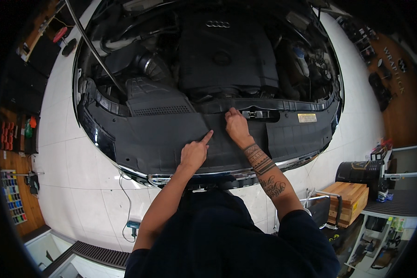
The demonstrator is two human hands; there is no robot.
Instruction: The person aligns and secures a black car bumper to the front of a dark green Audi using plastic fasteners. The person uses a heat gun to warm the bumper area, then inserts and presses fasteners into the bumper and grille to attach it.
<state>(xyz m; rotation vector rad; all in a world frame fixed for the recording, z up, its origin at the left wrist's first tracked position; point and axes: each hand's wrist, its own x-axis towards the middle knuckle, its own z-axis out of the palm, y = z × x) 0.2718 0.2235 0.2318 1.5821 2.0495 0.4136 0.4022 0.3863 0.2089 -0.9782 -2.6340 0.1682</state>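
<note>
In front of me is a car's engine bay with its hood up. A wide black plastic front cover (162, 134) spans the front of it. My left hand (194, 153) is over the cover, index finger stretched out toward the middle and the other fingers curled in; it holds nothing I can see. My right hand (236, 126) is bent at the cover's rear edge, just left of the metal hood latch (255, 114) in its cutout. Its fingers are pressed together there, and what they pinch, if anything, is hidden.
Behind the cover sit a black engine cover (227, 55) and an air intake duct (155, 67). A hood prop rod (97, 53) slants up at left. A teal corded tool (133, 227) lies on the floor. Wooden blocks (350, 201) and a black drum (359, 172) stand at right.
</note>
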